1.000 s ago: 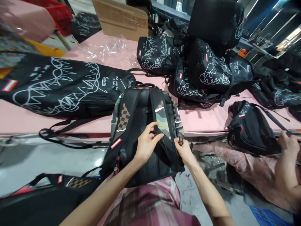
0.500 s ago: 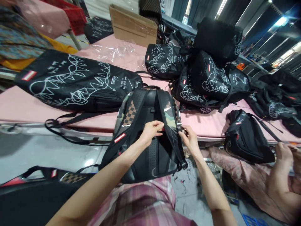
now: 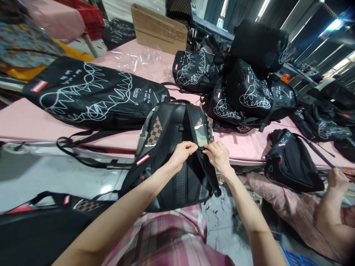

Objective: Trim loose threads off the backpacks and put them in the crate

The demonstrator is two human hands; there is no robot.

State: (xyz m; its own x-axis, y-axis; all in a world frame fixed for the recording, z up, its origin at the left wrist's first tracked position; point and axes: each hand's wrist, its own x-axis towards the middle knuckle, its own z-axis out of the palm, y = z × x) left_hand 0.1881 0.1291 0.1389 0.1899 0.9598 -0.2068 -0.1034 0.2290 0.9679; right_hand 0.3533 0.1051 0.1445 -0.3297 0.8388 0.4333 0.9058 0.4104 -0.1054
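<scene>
Both hands, left (image 3: pixel 183 153) and right (image 3: pixel 219 157), pinch the strap (image 3: pixel 200 137) of the backpack (image 3: pixel 172 147) leaning on the pink table (image 3: pixel 27 122).

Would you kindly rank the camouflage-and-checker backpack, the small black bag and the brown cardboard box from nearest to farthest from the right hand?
1. Camouflage-and-checker backpack: gripped by the right hand.
2. Small black bag: rightward, at the pink table edge.
3. Brown cardboard box: far across the table.

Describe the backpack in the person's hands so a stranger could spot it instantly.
Start at the long pink table; at its near edge, a backpack leans with its straps facing the camera, the left hand and right hand pinching one shoulder strap. Unlike the black bags with white scribbles around it, it has camouflage and brown checkerboard panels.
</scene>
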